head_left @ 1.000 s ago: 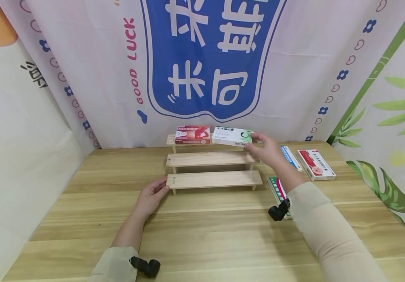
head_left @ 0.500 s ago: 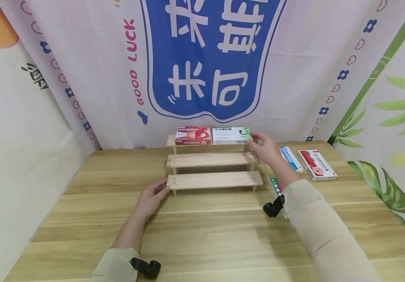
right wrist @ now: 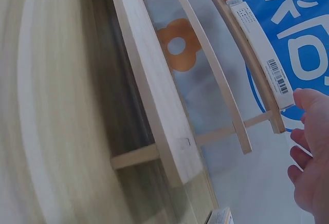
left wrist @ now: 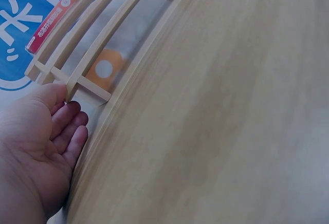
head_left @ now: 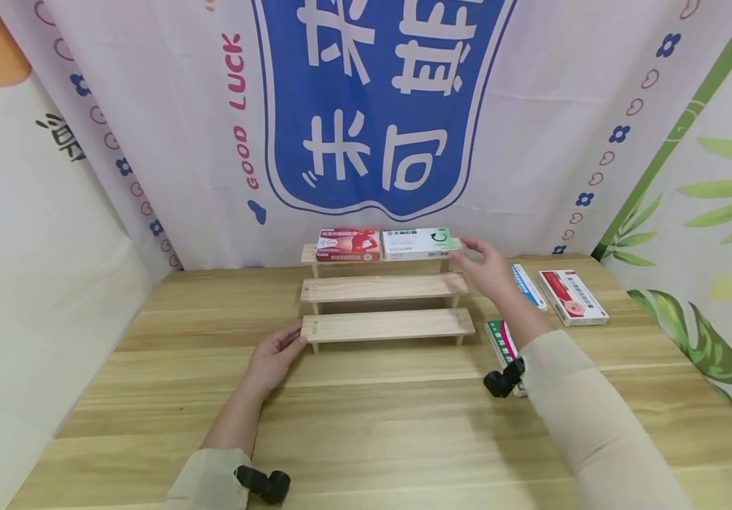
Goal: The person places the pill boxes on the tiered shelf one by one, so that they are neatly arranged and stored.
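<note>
A three-step wooden display rack (head_left: 387,326) stands on the table. On its top step, a red medicine box (head_left: 348,244) and a white-and-green medicine box (head_left: 418,243) lie side by side. My left hand (head_left: 274,358) holds the left end of the lowest step between thumb and fingers; the left wrist view shows the thumb against the rack's corner (left wrist: 72,88). Beside the right end of the white-and-green box is my right hand (head_left: 487,271), fingers spread and not wrapped round it. In the right wrist view its thumb is close to the box's corner; whether they touch I cannot tell.
To the right of the rack lie a blue-and-white box (head_left: 528,287), a red-and-white box (head_left: 572,298) and a green box (head_left: 502,340) partly covered by the right forearm. A printed cloth (head_left: 200,177) hangs right behind the rack.
The white-and-green box has gone from slightly tilted in the right fingers to lying level on the top step. The right hand has let go and drawn slightly right. The left hand stays put.
</note>
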### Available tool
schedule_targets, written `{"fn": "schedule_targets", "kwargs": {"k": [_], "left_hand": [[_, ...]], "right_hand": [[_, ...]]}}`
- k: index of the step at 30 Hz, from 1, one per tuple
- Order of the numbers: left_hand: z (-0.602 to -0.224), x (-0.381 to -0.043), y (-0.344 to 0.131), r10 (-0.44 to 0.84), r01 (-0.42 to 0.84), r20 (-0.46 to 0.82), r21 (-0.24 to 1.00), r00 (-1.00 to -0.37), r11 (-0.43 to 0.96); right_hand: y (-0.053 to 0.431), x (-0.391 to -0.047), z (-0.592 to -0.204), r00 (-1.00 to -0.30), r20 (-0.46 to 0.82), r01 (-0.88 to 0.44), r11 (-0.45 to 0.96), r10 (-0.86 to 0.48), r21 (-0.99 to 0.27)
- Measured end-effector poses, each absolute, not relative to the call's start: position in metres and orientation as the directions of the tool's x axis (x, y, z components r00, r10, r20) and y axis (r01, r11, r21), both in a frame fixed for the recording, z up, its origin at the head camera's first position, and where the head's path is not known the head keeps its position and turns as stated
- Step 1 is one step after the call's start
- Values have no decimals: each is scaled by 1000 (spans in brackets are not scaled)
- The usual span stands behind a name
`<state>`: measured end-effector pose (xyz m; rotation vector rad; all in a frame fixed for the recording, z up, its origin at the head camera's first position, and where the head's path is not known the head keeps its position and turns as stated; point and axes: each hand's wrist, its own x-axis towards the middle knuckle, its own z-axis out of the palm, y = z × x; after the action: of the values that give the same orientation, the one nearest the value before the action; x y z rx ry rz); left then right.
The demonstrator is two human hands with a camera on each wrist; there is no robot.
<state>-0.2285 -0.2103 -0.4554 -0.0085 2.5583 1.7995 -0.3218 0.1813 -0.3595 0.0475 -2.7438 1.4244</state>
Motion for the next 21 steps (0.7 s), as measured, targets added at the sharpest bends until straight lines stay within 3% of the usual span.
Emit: {"fn": "schedule_targets", "kwargs": {"k": [8, 21], "left_hand": [[-454, -228, -212, 10, -22, -27, 941, -1000, 337], [-453, -228, -211, 10, -26, -31, 939, -999, 343]], "right_hand": [[206, -298, -367, -993, 122, -95, 635, -2, -766], [242, -226, -393, -998, 57, -20, 717, 27, -697]]}}
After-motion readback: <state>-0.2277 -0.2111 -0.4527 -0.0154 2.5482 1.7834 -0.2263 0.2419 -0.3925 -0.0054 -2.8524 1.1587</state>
